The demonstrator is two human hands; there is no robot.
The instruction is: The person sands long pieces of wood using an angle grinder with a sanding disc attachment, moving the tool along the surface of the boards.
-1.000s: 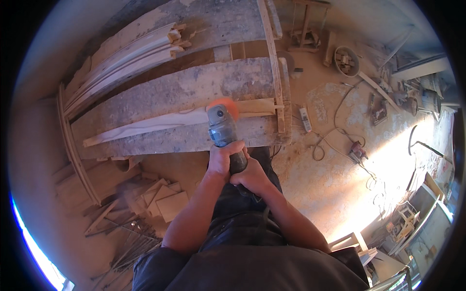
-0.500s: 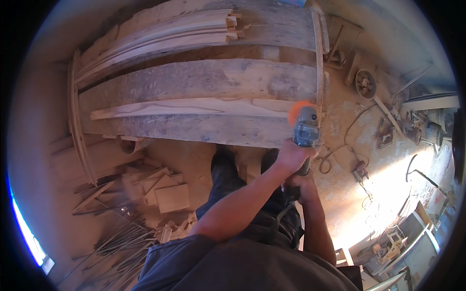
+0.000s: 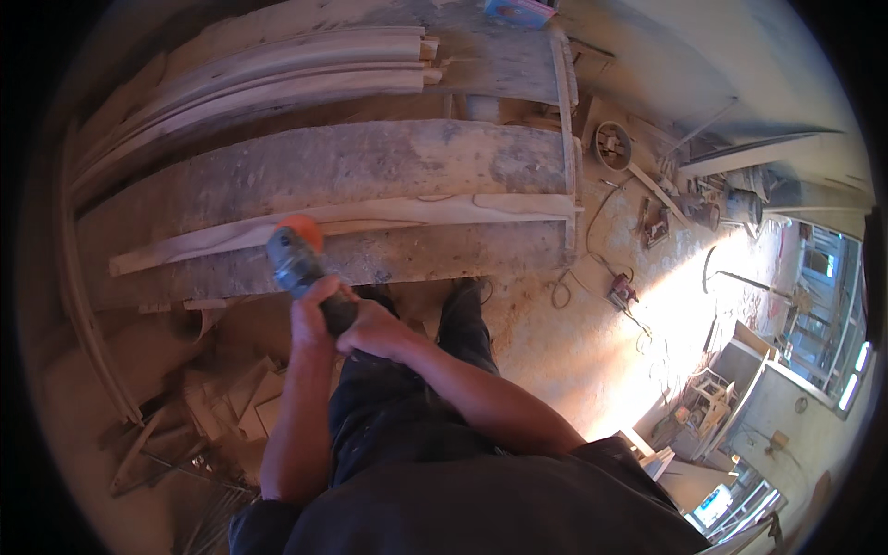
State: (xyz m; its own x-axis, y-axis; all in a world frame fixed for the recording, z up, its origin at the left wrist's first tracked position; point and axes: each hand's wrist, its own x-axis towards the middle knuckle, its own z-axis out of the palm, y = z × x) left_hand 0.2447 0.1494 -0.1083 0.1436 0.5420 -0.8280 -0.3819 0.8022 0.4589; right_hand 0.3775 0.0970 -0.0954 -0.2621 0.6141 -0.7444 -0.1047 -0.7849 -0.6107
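Observation:
My left hand [image 3: 316,310] is wrapped round the body of an angle grinder [image 3: 294,263], just behind its head. Farther back along the same tool, my right hand [image 3: 372,329] grips the rear part. The grinder's orange disc [image 3: 305,228] is at the left part of a long pale wooden strip [image 3: 416,212] with dark curving grain; whether it touches the wood I cannot tell. The strip lies along the near planks of a worn wooden bench [image 3: 370,157].
Several milled wooden lengths [image 3: 277,79] lie at the bench's back left. Offcuts [image 3: 259,402] are heaped on the floor at left. To the right are a reddish power tool with a cord [image 3: 622,291], a round container [image 3: 612,146] and a long-handled tool [image 3: 740,277].
Both hands have carried the grinder from the strip's right end to its left part. The view has shifted, showing more of the room at right.

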